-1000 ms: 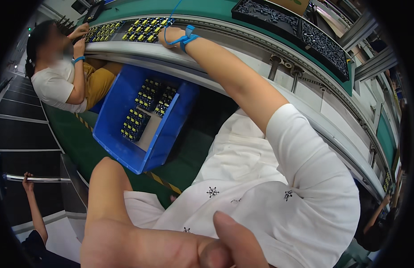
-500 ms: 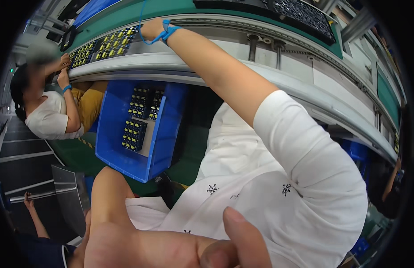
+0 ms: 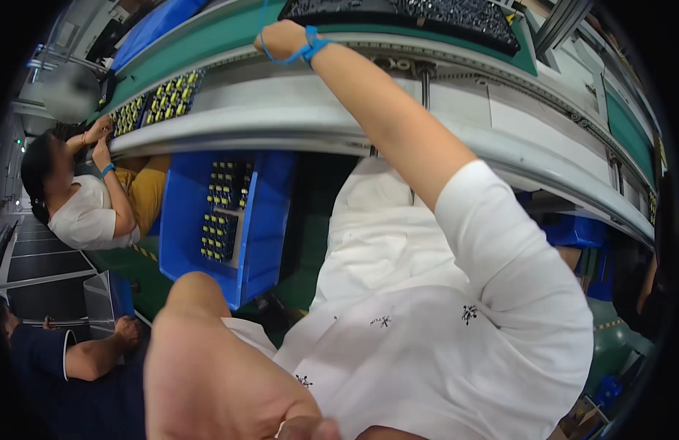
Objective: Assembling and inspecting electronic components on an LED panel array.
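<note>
My right hand reaches over the far rail beside the green conveyor belt, with a blue strap and thin cord on its wrist. Its fingers are turned away, and nothing shows in it. To its left on the ledge stand blocks of small circuit boards with yellow parts, apart from the hand. My left hand is raised very close at the bottom edge; a bent fingertip shows, but most fingers are cut off. Below the ledge, a blue bin holds similar board blocks.
A seated co-worker handles boards at the line's far left. Another person in dark clothing is at lower left. A black tray of small dark parts lies on the belt. The metal ledge runs across before me.
My right hand has drawn away to the right from the board blocks. My left hand is still near, but its thumb no longer stands up in view. The whole view has shifted slightly.
</note>
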A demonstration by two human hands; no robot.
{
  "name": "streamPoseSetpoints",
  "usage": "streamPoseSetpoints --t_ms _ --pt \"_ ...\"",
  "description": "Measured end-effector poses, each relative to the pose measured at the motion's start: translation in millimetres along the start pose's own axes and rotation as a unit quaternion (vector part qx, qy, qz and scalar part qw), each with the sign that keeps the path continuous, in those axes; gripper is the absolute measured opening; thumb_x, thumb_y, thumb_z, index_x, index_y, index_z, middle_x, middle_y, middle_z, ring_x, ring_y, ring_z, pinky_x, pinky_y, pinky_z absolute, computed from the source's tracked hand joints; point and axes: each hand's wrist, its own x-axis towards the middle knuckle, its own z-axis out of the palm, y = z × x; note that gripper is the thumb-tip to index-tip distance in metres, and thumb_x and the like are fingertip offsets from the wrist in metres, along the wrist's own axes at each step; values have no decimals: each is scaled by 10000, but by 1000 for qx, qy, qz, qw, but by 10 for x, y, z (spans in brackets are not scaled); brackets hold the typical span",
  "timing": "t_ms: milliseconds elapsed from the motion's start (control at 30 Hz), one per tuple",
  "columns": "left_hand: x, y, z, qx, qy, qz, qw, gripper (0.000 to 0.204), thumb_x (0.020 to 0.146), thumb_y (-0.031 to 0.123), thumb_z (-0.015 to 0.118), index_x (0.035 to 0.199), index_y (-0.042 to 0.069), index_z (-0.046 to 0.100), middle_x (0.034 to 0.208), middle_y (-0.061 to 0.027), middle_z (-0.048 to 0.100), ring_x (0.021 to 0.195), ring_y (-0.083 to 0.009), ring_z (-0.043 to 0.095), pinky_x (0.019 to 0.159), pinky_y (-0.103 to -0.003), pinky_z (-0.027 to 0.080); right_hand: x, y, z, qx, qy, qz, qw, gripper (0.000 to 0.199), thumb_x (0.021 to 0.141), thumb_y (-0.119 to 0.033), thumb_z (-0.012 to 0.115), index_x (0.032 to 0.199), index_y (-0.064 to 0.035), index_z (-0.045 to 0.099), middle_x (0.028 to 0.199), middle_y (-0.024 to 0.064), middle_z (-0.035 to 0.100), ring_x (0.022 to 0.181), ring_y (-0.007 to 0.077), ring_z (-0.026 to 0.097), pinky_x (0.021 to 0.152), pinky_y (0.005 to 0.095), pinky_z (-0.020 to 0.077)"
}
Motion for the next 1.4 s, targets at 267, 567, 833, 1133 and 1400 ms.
streamPoseSetpoints --t_ms 267,567,833,1133,1400 --pt "-1081 321 122 -58 -229 -239 942 123 729 197 627 709 76 613 741 -57 581 708 -235 560 645 -355 445 -632 481 -275 143 47 32 988 39 748 -65 588 746 -89 618 774 98 634 775 321 629 645 408 496" --pt "-3832 -345 167 -52 -536 -686 489 172 805 175 609 863 37 691 831 -90 680 718 -246 644 684 -336 520 -994 457 -818 255 78 44 963 82 747 -38 549 779 -39 625 814 126 632 807 333 619 698 410 489" --pt "-4344 -574 5 -64 -646 -752 115 273 841 257 608 938 14 686 879 -105 706 696 -215 683 608 -359 557 -1229 477 -1083 272 -36 30 961 100 749 -6 535 807 -27 613 823 131 640 807 336 619 700 412 487" --pt "-4804 -720 -331 -8 -562 -823 83 246 854 218 593 905 -4 683 804 -139 701 607 -239 679 551 -349 569 -1529 405 -1335 285 -50 63 955 120 758 15 519 832 -32 600 832 136 628 809 342 604 708 410 480" --pt "-4994 -731 -511 35 -542 -830 127 214 852 180 589 885 -8 687 791 -147 705 586 -233 678 520 -335 555 -1870 718 -1308 255 -63 112 958 134 755 50 508 841 -13 589 825 141 607 775 336 589 698 391 475"
